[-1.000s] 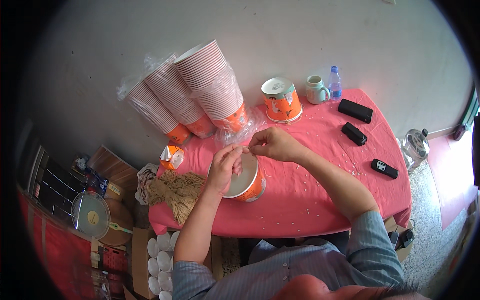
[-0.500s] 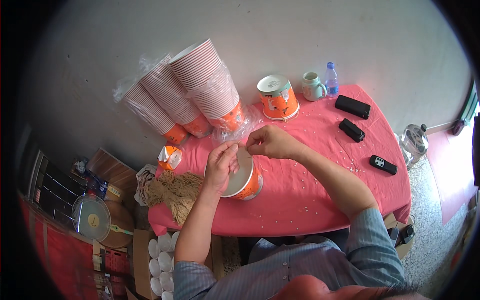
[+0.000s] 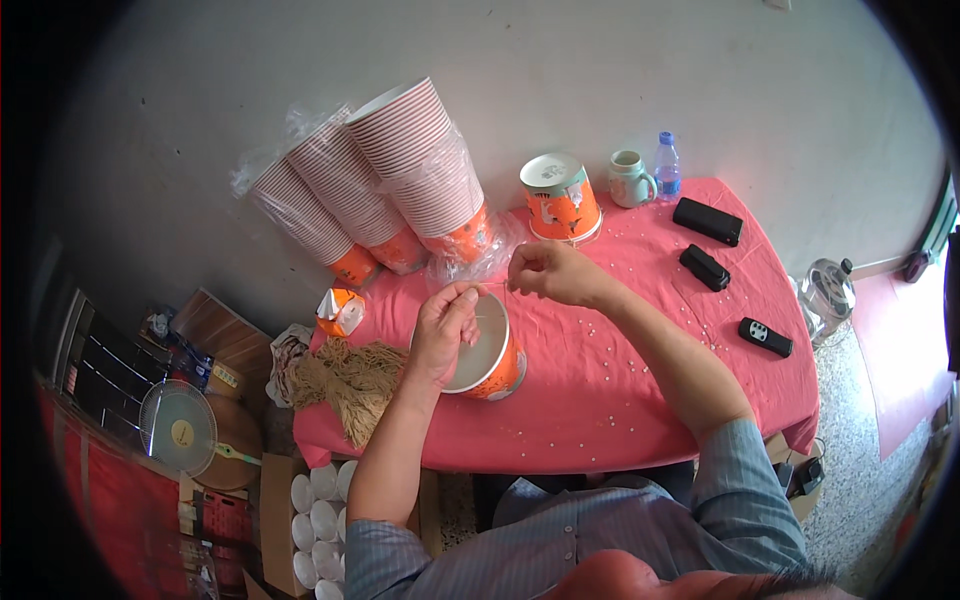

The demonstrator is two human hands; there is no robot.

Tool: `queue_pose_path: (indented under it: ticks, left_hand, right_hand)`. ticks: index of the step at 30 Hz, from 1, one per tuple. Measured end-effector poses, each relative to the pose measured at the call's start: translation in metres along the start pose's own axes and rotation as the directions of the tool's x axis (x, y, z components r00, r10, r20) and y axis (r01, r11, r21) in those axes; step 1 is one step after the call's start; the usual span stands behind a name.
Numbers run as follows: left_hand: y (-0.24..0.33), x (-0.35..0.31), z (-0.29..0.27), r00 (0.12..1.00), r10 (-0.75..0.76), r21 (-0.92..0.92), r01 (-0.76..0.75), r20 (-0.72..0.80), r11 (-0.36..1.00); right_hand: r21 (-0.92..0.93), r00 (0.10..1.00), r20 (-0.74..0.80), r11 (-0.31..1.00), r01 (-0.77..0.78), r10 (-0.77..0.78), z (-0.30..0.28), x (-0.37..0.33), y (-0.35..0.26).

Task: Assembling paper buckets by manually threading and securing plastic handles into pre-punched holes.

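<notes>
Over an orange-and-white paper bucket [image 3: 497,374], my left hand [image 3: 445,330] pinches a thin strand [image 3: 496,286], its thumb and forefinger pressed together. My right hand [image 3: 558,274] is just to the right, closed on the other end of the strand with fingertips bent in. The strand looks like thin string, but it is too fine to see well. Pale material fills the inside of the bucket; I cannot make out what it is. Beside my left forearm lies a bundle of tan string [image 3: 355,385] on the pink tablecloth [image 3: 560,410].
Tall stacks of paper buckets [image 3: 410,150] in clear plastic stand at the back left. An upturned bucket [image 3: 560,205], a mug [image 3: 628,180] and a bottle [image 3: 667,165] line the back. Black devices [image 3: 707,221] lie at right, with small white beads [image 3: 632,367] scattered about. A carton of white cups [image 3: 322,520] sits lower left.
My right hand has moved slightly right, away from my left hand, widening the gap with the strand between them. My left hand stays over the bucket. The view has shifted slightly.
</notes>
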State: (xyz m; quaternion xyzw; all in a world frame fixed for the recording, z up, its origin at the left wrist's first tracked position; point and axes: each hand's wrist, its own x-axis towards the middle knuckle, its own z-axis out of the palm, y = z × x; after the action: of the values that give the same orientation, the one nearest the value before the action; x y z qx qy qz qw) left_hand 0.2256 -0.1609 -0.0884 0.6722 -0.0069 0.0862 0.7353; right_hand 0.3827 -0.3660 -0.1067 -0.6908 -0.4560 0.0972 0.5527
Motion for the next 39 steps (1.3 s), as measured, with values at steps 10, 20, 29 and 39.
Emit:
queue_pose_path:
  ticks: [10, 20, 29, 39]
  left_hand:
    - [0.005, -0.004, -0.008, 1.0, -0.004, 0.0, 0.004, -0.019, 1.0]
    - [0.004, -0.011, -0.018, 0.999, -0.015, 0.073, 0.013, 0.029, 0.997]
    - [-0.003, -0.015, -0.002, 0.966, 0.258, 0.669, -0.182, -0.015, 0.72]
    - [0.037, -0.003, 0.057, 0.937, 0.339, 0.625, -0.314, 0.084, 0.715]
  right_hand:
    - [0.158, 0.946, 0.267, 0.96, -0.231, 0.184, 0.009, -0.008, -0.018]
    - [0.061, 0.974, 0.221, 0.995, -0.073, 0.058, -0.006, -0.003, -0.003]
    - [0.296, 0.984, 0.158, 0.947, -0.122, 0.078, -0.036, -0.014, -0.046]
    - [0.137, 0.997, 0.047, 0.989, -0.06, 0.054, -0.028, -0.031, -0.088]
